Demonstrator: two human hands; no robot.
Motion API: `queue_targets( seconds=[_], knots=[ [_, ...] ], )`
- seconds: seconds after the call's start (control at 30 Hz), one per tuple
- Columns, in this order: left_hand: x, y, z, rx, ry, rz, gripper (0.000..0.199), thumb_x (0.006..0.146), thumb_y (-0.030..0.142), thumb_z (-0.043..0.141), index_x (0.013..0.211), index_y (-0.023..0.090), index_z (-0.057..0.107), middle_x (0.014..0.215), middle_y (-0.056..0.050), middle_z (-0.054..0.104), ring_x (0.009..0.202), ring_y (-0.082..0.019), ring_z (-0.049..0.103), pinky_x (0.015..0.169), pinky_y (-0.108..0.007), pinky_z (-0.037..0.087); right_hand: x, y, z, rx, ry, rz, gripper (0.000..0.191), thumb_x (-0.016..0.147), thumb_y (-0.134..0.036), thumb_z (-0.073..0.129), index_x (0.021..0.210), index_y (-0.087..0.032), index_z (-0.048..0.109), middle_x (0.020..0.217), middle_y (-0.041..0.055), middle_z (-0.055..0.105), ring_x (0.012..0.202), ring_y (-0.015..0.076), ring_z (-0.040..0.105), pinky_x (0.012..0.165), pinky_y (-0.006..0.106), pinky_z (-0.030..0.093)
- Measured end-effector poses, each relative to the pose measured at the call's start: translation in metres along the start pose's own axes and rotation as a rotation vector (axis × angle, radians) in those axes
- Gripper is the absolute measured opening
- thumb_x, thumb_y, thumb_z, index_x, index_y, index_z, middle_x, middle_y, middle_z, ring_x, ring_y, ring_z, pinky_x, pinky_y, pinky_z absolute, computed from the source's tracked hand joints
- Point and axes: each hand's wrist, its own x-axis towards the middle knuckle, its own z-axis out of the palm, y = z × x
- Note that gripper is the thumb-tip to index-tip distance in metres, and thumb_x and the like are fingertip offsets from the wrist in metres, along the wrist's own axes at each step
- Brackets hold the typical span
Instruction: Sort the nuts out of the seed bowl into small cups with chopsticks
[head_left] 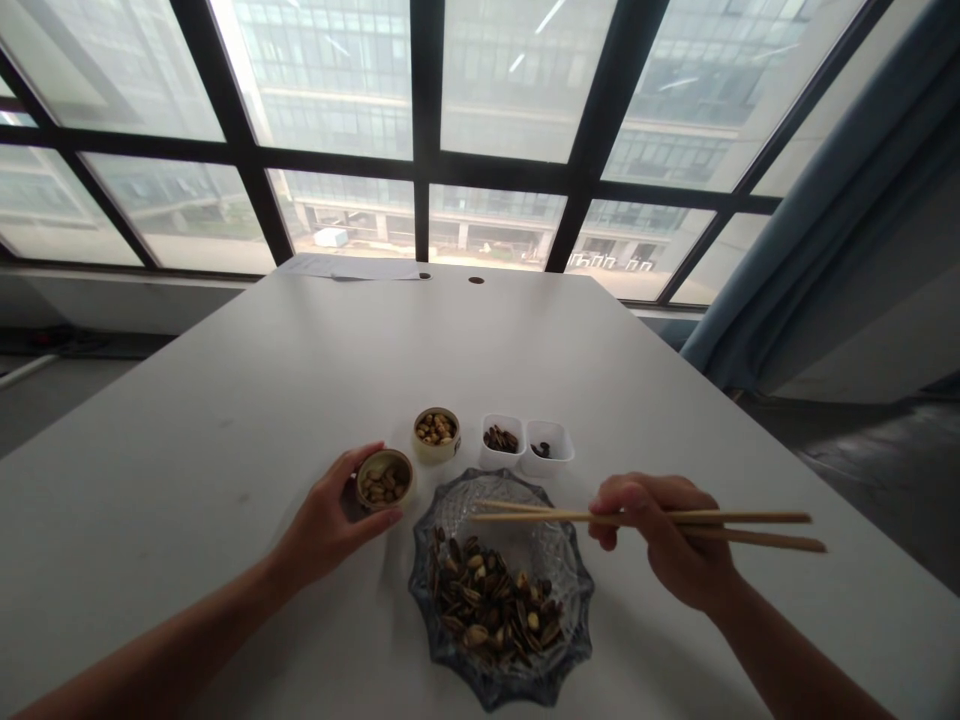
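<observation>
My left hand is wrapped round a small round cup with pale, pistachio-like nuts in it. In my right hand is a pair of wooden chopsticks, held level, their tips over the far part of a scalloped glass bowl. Nothing shows between the tips. Dark striped sunflower seeds mixed with some lighter nuts lie in the bowl. Beyond it stand a second round cup of round tan nuts and two white square cups, one with several dark seeds, the other with a few small black pieces.
All of this stands on a long white table. Papers lie at its far end, near two round holes. Large black-framed windows rise behind, and a blue curtain hangs at the right.
</observation>
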Motion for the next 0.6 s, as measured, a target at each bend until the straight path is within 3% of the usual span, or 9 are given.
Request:
queue_targets(
  seconds=[0.07,0.13,0.4,0.6],
  knots=[
    [0.0,0.001,0.0,0.005,-0.001,0.0,0.067,0.075,0.048,0.076,0.132,0.021,0.054,0.129,-0.012,0.065,0.113,-0.028,0.066,0.099,-0.043,0.056,0.0,-0.006,0.001,-0.041,-0.215,-0.014,0.045,0.103,-0.038,0.047,0.069,-0.016,0.067,0.052,0.0033,0.065,0.043,0.0128,0.061,0.043,0.022,0.049],
    [0.0,0.001,0.0,0.007,-0.004,0.002,0.067,0.076,0.048,0.076,0.132,0.021,0.054,0.129,-0.012,0.065,0.114,-0.028,0.066,0.1,-0.043,0.055,0.0,-0.011,0.002,-0.097,-0.319,-0.039,0.047,0.104,-0.035,0.045,0.066,-0.016,0.065,0.052,0.0027,0.063,0.044,0.0113,0.059,0.046,0.021,0.046],
    [-0.001,-0.003,0.0,0.021,-0.01,0.002,0.067,0.077,0.048,0.076,0.135,0.022,0.053,0.129,-0.011,0.065,0.115,-0.028,0.066,0.1,-0.043,0.055,0.003,-0.025,0.001,-0.224,-0.424,-0.102,0.048,0.105,-0.033,0.043,0.062,-0.018,0.059,0.054,0.0034,0.061,0.047,0.0117,0.056,0.049,0.023,0.043],
    [-0.001,-0.003,0.0,0.018,-0.009,0.009,0.068,0.076,0.048,0.076,0.135,0.022,0.053,0.129,-0.011,0.066,0.114,-0.028,0.066,0.1,-0.042,0.055,0.003,-0.032,0.0,-0.223,-0.463,-0.126,0.041,0.103,-0.037,0.049,0.071,-0.018,0.067,0.058,0.0044,0.063,0.05,0.0128,0.056,0.051,0.024,0.044]
  ],
)
